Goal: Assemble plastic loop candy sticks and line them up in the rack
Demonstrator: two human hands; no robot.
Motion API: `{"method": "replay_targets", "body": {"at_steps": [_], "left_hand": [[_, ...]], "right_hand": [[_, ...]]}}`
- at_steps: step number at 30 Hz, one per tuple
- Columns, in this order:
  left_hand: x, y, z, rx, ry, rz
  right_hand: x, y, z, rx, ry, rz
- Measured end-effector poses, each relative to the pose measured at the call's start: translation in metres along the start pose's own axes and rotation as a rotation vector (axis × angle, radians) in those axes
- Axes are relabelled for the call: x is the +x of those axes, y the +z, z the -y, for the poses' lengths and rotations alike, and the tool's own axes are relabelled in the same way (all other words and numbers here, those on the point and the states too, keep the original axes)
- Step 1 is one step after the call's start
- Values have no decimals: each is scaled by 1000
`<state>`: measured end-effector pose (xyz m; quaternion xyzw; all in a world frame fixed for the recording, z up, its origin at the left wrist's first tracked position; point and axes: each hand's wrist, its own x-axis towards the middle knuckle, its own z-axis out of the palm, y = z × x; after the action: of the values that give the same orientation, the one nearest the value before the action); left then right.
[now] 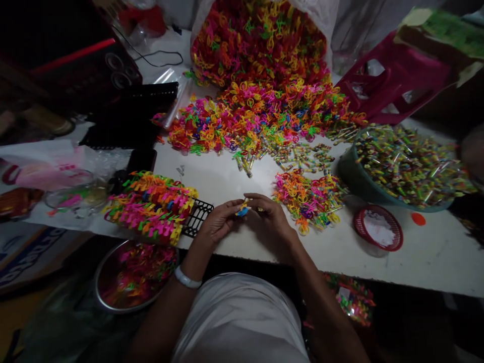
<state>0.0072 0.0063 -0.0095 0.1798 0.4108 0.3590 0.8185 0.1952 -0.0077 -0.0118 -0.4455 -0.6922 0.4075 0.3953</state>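
My left hand (221,221) pinches a small blue and yellow plastic piece (242,210) above the front of the white table. Facing it, my right hand (270,212) has its fingers drawn together close to the same piece; what lies between them is too small to make out. Beside my left hand is a black grid rack (198,216), most of it covered by rows of colourful plastic pieces (151,209). To the right of my right hand lies a loose pile of bright plastic pieces (312,196). Small clear tubes with coloured contents (302,156) are scattered behind that pile.
A large bag (260,40) spills colourful pieces across the table's back. At right stand a teal tub (348,171) full of small tubes and a red basket (399,237). A metal bowl (99,282) sits below the front edge. A magenta stool (408,65) stands behind.
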Motion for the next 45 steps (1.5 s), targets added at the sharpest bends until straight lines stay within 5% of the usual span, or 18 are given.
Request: {"method": "replay_targets", "body": {"at_steps": [3, 6, 13, 17, 25, 45], "left_hand": [[2, 3, 6, 1, 151, -186], [7, 6, 12, -1, 268, -269], [8, 9, 14, -31, 265, -282], [2, 8, 12, 30, 256, -263], [5, 16, 18, 234, 377, -261], [6, 16, 14, 599, 512, -280]], "right_hand": [[-7, 1, -10, 41, 159, -171], [-10, 7, -20, -148, 222, -316], [2, 15, -20, -426, 60, -128], [4, 6, -9, -351, 93, -182], [-4, 8, 5, -332, 77, 15], [-3, 1, 11, -184, 186, 90]]}}
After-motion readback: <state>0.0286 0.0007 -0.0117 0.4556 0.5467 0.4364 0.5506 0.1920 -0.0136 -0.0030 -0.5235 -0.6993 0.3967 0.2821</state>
